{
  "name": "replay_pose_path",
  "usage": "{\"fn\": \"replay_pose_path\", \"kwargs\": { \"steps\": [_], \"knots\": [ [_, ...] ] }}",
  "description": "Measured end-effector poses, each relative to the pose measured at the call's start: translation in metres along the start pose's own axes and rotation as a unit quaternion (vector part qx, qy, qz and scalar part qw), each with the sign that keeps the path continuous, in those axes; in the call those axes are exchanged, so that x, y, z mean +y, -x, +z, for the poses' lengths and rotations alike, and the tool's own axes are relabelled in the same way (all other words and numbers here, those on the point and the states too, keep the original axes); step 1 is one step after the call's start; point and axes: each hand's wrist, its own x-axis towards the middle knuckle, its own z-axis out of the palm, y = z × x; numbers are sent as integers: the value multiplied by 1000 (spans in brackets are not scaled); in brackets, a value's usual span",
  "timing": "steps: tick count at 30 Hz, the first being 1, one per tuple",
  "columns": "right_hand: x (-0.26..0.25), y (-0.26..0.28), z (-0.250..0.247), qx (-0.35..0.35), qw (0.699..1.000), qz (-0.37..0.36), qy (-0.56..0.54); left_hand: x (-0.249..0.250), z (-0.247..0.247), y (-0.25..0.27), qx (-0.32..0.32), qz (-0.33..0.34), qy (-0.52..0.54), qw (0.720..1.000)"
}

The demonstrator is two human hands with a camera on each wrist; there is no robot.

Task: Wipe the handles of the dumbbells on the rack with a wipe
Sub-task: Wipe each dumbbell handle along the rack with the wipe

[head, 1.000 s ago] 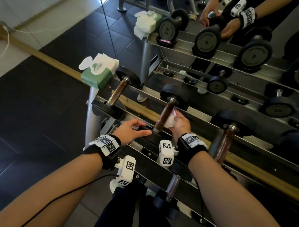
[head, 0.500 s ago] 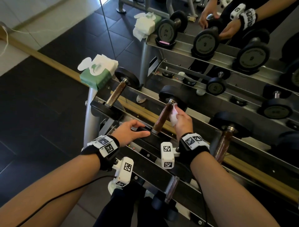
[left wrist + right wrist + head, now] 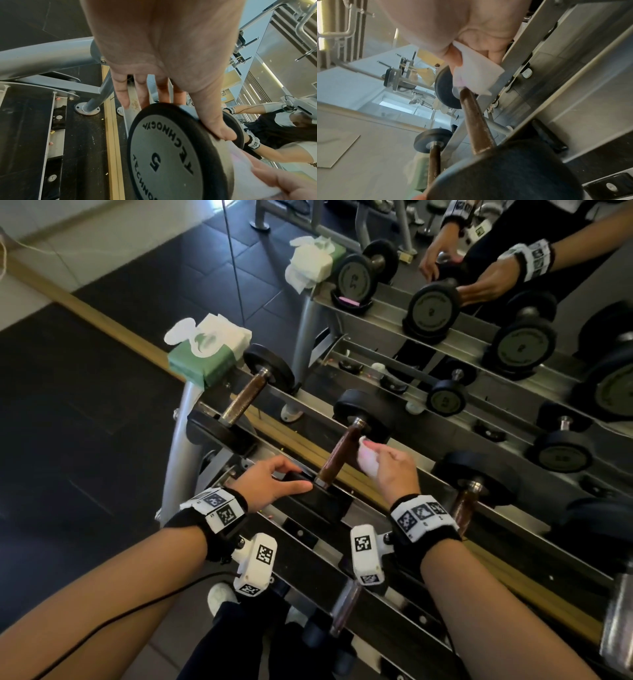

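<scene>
The middle dumbbell on the top tier has a brown, worn handle between black plates. My left hand grips its near plate, marked 5, thumb on the rim and fingers over the far side. My right hand pinches a folded white wipe beside the handle's far end, close to the far plate. The wipe's lower edge meets the end of the handle in the right wrist view.
A green pack of wipes sits on the rack's left end beside another dumbbell. A third dumbbell lies to the right, and one on the lower tier. A mirror behind the rack repeats it all.
My right hand has slid the wipe up the handle from its near half to the far end by the plate. The left hand has stayed on the near plate.
</scene>
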Motion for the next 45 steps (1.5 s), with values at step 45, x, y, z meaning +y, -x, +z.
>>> {"fn": "replay_pose_path", "kwargs": {
  "steps": [45],
  "knots": [
    [-22,-41,-3,-208,708,-327,590,7,4,13,20,15,40,999]
  ]
}}
